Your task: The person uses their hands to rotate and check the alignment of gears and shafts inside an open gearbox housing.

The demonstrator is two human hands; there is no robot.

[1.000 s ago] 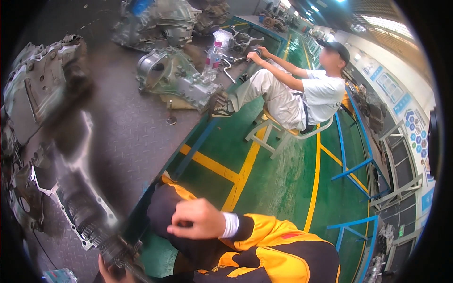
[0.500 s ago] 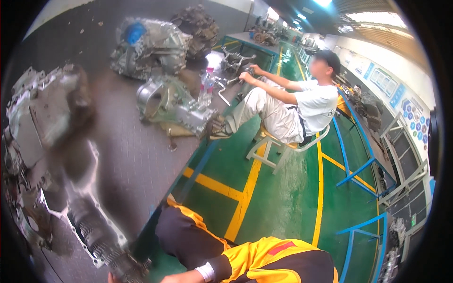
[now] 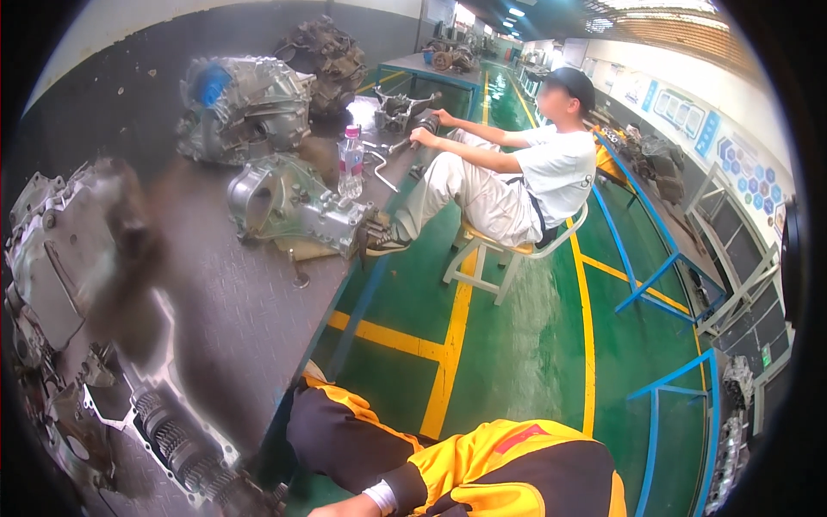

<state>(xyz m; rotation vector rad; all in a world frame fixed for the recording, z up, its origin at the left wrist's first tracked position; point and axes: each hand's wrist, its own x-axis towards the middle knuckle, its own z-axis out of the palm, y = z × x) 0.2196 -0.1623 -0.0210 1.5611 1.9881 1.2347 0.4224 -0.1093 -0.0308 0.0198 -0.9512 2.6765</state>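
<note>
Right hand [image 3: 343, 508] sits at the lower edge, mostly cut off, bare, just past a white cuff [image 3: 380, 497] on a yellow and black sleeve [image 3: 413, 484]. Fingers out of frame, so can't tell whether it grasps anything. Left hand outside the view, grip can't be told either.

Geared shaft [image 3: 177, 446] at lower left, slanting toward the bottom edge, nearest to the right hand; seems to lie within a bright-rimmed casing half [image 3: 226, 441], though blur there makes this unsure. Both at the near end of a grey tread-plate workbench [image 3: 267, 302].

Large silver casing [image 3: 69, 250] stands at far left. Further up: silver transmission housing [image 3: 297, 207], clear bottle [image 3: 351, 168] near it, gearbox with a blue round patch [image 3: 250, 112] behind. Co-worker [image 3: 551, 164] in white shirt and dark cap sits on a chair [image 3: 498, 246], both hands on a dark cylindrical part [image 3: 426, 129].
</note>
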